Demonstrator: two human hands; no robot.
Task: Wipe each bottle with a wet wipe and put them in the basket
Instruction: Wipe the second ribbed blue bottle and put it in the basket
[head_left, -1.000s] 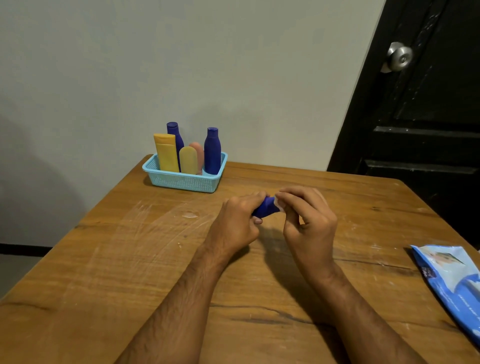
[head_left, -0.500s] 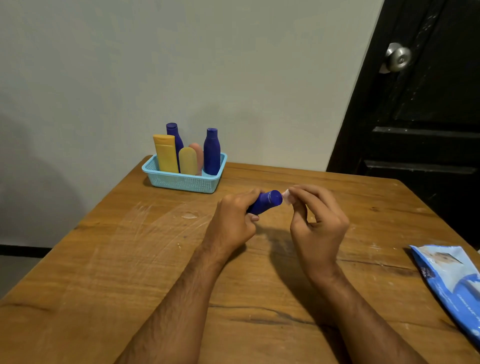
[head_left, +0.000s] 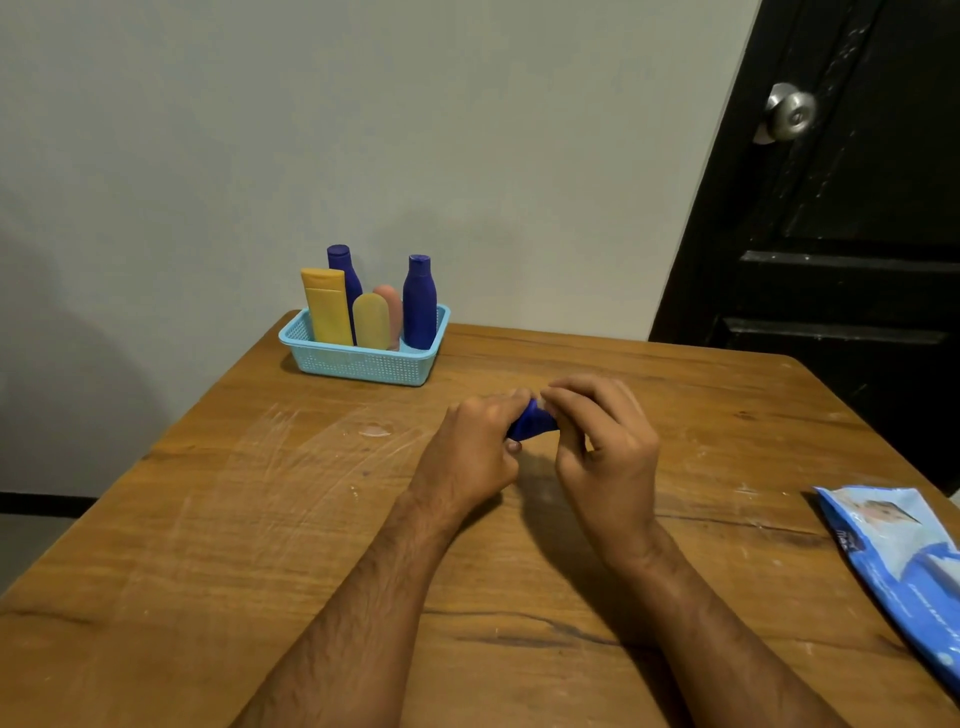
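Wooden surface (head_left: 260, 519) carries both hands: left hand (head_left: 475, 447) grips the blue bottle (head_left: 530, 423), right hand (head_left: 602, 441) pinches a wipe (head_left: 542, 400) against it, wiping; next, probably the basket (head_left: 363, 358) beyond the fingers.

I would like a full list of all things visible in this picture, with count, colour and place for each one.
basket: 1, light blue, far left part of the table, near the wall
dark blue bottles in the basket: 2, standing upright, one at the back left, one at the right
yellow bottle: 1, upright at the basket's left
yellow tube: 1, basket's middle front
peach tube: 1, behind the yellow tube
small blue bottle: 1, dark blue, between both hands
wet wipe: 1, white, only a scrap shows at the right fingertips
wipes packet: 1, blue and white, table's right edge
table: 1, brown wood
door: 1, black, with a silver knob
left hand: grips the small blue bottle
right hand: pinches the wet wipe against the bottle
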